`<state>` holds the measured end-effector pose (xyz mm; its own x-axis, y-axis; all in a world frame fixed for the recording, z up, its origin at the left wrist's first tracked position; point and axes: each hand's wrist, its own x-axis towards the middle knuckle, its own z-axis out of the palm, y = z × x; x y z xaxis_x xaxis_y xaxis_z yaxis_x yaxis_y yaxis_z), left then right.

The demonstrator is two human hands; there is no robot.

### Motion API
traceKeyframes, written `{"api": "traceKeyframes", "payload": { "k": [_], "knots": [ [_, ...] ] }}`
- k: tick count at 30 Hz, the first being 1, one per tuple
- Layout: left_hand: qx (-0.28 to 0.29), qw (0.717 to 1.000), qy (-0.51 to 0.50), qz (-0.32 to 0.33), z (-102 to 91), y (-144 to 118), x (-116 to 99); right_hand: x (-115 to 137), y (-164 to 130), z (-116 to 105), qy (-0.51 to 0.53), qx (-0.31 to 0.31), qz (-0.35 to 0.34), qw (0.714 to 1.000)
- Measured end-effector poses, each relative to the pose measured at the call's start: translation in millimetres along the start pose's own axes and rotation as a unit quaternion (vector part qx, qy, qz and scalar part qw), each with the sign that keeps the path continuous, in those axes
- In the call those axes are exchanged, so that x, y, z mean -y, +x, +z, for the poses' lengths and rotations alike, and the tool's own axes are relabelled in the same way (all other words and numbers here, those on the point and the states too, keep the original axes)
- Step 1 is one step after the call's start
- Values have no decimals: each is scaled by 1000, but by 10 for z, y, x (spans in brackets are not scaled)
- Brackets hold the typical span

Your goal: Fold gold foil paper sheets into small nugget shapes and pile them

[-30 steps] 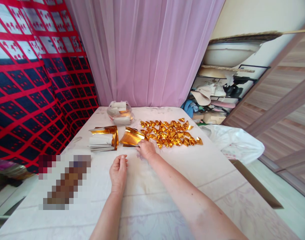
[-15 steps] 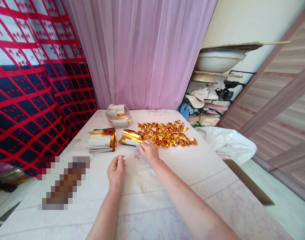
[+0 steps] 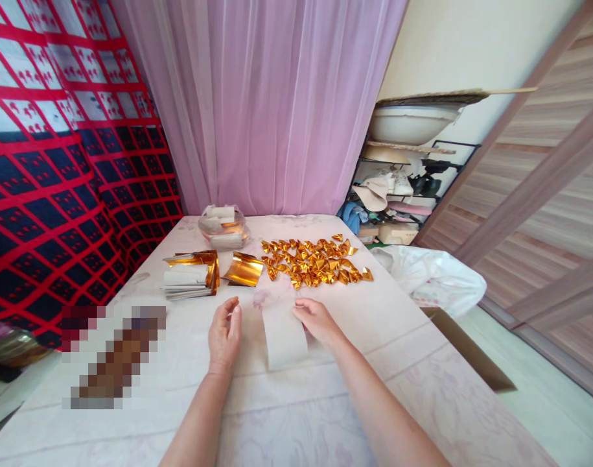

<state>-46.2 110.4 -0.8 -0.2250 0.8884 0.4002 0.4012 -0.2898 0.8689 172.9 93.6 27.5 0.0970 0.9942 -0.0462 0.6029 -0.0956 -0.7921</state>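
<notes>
A sheet of paper [image 3: 283, 334] lies white side up on the white table [image 3: 286, 402] in front of me. My right hand [image 3: 315, 319] grips its right edge with the fingertips. To the left of the sheet, a small gap away, my left hand [image 3: 226, 333] hovers with fingers slightly curled and holds nothing. Behind them a curled gold foil sheet [image 3: 243, 269] rests beside a stack of gold and white sheets [image 3: 189, 283]. A pile of several folded gold foil pieces [image 3: 313, 261] spreads out further back to the right.
A clear plastic bag with paper bundles [image 3: 223, 227] sits at the far end by the pink curtain [image 3: 277, 104]. A white plastic bag [image 3: 432, 279] hangs off the table's right edge. A red and dark patterned cloth [image 3: 58, 162] lines the left. Cluttered shelves [image 3: 403, 188] stand at back right.
My right hand has pulled one sheet away from the gold stack toward me and laid it white side up on the table. My left hand has stayed nearly in place.
</notes>
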Motion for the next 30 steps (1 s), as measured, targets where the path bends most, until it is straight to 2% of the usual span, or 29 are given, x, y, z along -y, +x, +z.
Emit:
{"api": "traceKeyframes", "payload": {
  "k": [3,7,10,12,15,20,23,25,27,30],
  "knots": [
    [66,994,32,81,39,-59,-87,-141,12,-10,-57,-42,12,997],
    [181,963,84,182,109,-203,-194,-221,15,50,-97,-78,7,992],
    [285,922,159,210,141,-304,-247,-234,29,77,-117,-84,-18,989],
    [323,899,212,206,149,-342,-253,-251,43,47,-132,-90,-41,986],
    [321,888,266,194,154,-357,-219,-322,79,-101,-158,-125,-62,978],
    [272,898,301,171,184,-350,-121,-573,212,-519,-189,-213,-71,956],
    [260,899,309,171,219,-349,-69,-743,337,-719,-229,-304,-95,920],
    [253,900,309,173,236,-350,-45,-818,432,-812,-258,-336,-90,902],
    [246,901,309,177,243,-351,-27,-843,535,-896,-289,-330,-63,896],
    [235,903,309,186,239,-357,-10,-810,703,-1051,-337,-274,14,901]
  ]
}}
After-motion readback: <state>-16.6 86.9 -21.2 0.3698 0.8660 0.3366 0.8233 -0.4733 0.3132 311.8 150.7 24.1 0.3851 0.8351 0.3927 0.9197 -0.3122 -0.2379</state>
